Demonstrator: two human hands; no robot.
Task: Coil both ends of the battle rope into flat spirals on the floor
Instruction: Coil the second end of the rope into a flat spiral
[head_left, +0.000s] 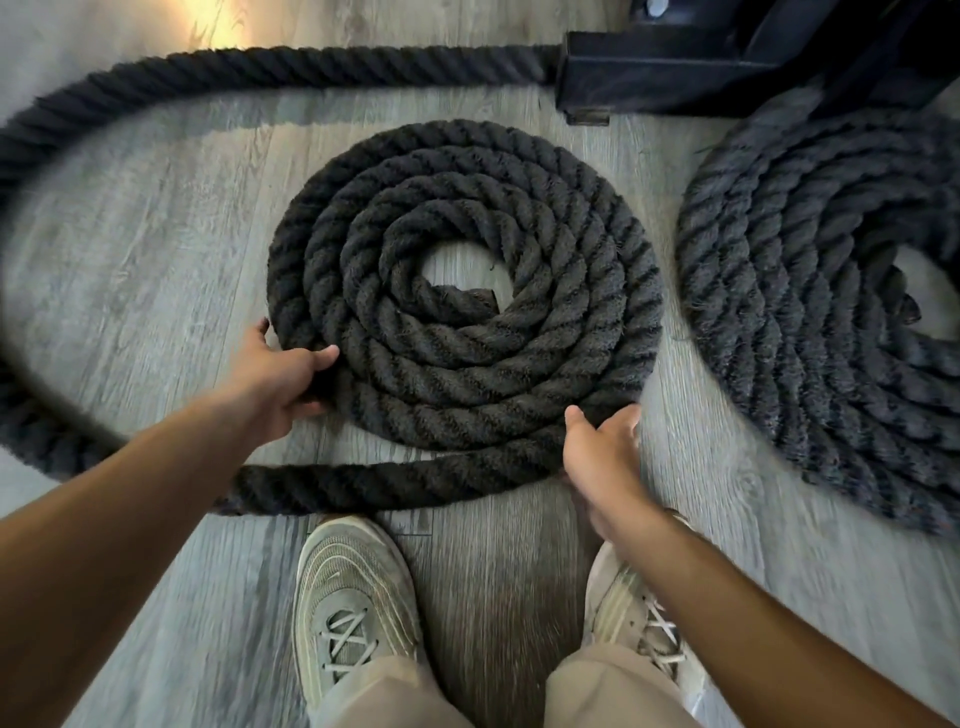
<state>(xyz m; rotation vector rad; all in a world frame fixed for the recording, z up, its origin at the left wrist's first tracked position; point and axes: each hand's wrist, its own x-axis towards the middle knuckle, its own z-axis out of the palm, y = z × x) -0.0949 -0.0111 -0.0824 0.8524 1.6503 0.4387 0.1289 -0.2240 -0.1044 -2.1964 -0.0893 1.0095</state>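
A thick black battle rope lies on the grey wood floor. Its middle coil (467, 332) is a flat spiral of several turns with the rope's end at the centre. My left hand (283, 374) grips the coil's outer turn at the lower left, thumb on top. My right hand (602, 457) presses on the outer strand at the coil's lower right, fingers curled around it. From there the loose strand (363, 486) runs left under my arm, loops wide around the left side and goes back along the top (311, 65). A second flat coil (831, 312) lies at the right.
A black metal frame base (675, 73) stands at the top right, where the rope passes behind it. My two beige shoes (353, 608) stand just below the coil on the plank floor (156, 249).
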